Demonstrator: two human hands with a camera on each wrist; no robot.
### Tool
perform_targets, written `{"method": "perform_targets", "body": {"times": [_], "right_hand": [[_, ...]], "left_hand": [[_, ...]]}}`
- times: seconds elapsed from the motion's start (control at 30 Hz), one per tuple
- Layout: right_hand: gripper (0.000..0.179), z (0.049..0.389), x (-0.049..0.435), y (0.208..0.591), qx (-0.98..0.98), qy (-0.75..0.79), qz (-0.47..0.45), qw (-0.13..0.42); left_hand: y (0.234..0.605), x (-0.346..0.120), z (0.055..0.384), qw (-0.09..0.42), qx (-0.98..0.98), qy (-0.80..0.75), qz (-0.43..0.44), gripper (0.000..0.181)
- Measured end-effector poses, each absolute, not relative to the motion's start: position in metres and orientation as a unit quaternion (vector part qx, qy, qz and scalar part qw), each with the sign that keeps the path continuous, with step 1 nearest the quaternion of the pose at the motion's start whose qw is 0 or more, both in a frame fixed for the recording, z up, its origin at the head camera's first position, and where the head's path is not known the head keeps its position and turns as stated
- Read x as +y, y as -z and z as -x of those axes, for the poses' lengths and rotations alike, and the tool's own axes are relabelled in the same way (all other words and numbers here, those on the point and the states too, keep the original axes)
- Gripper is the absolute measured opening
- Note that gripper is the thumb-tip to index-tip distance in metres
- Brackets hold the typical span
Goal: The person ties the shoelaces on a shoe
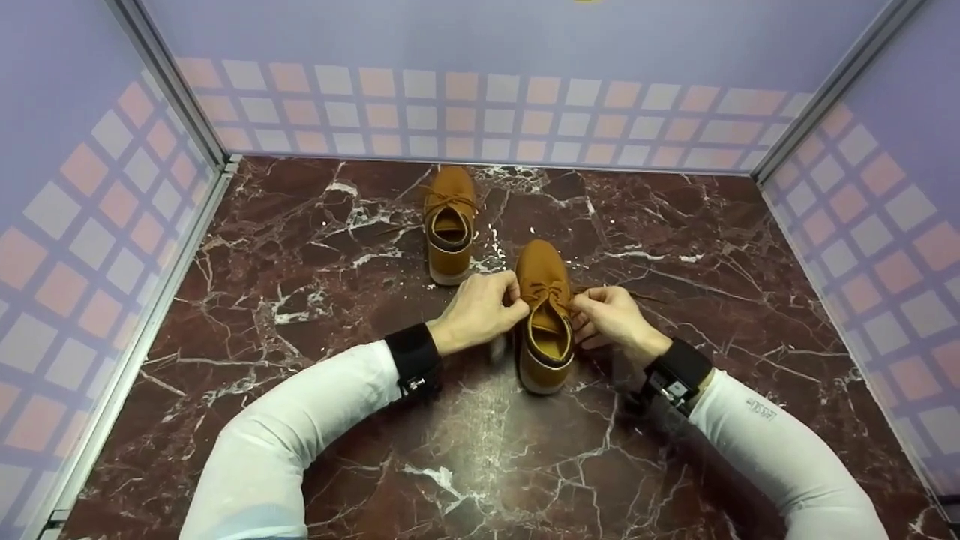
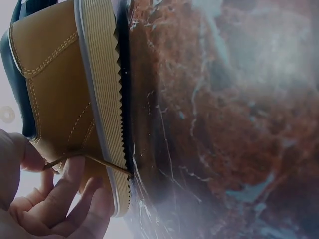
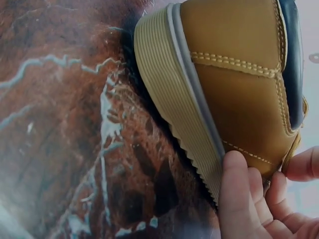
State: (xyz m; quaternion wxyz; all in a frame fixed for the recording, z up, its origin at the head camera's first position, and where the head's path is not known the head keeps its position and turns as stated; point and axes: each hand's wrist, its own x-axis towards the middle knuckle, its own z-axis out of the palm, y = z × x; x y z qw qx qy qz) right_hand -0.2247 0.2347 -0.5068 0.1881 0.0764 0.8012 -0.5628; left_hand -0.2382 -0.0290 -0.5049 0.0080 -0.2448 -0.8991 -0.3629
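Observation:
A tan lace-up shoe (image 1: pixel 543 264) stands upright on the marble-patterned surface, toe pointing away, between my two hands. On its left side my left hand (image 1: pixel 484 307) pinches a shoelace (image 2: pixel 104 162) between thumb and index finger. The lace's loose end crosses the cream ridged sole (image 2: pixel 102 74) in the left wrist view. My right hand (image 1: pixel 611 319) pinches the lace (image 3: pixel 291 152) on the other side, close to the eyelets. Its other fingers touch the shoe's side in the right wrist view. The lace crosses over the tongue in the head view.
A matching tan shoe (image 1: pixel 452 184) stands farther back and left, its laces hanging loose. Dark red marble-patterned surface (image 1: pixel 352 450) lies all around. Tile-patterned walls (image 1: pixel 487 112) enclose the back and both sides. A black strap with a device (image 1: pixel 679 375) sits on each wrist.

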Motion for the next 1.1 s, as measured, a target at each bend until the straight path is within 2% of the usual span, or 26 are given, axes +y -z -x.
{"method": "perform_targets", "body": {"times": [0.27, 0.6, 0.83, 0.97, 1.1], "right_hand": [[0.018, 0.226, 0.237, 0.509, 0.8, 0.567, -0.073, 0.181], [0.024, 0.226, 0.237, 0.512, 0.785, 0.592, -0.068, 0.169], [0.019, 0.228, 0.235, 0.509, 0.744, 0.649, -0.075, 0.136], [0.017, 0.229, 0.235, 0.508, 0.739, 0.654, -0.079, 0.141], [0.017, 0.228, 0.236, 0.506, 0.739, 0.655, -0.079, 0.134]], "left_hand": [[0.506, -0.03, 0.242, 0.008, -0.891, 0.378, 0.253, 0.006], [0.509, -0.031, 0.247, -0.016, -0.882, 0.408, 0.235, 0.019], [0.501, -0.029, 0.251, -0.023, -0.863, 0.455, 0.216, 0.021], [0.492, -0.028, 0.254, -0.046, -0.854, 0.468, 0.223, 0.023], [0.477, -0.028, 0.258, -0.076, -0.852, 0.458, 0.241, 0.019]]}}
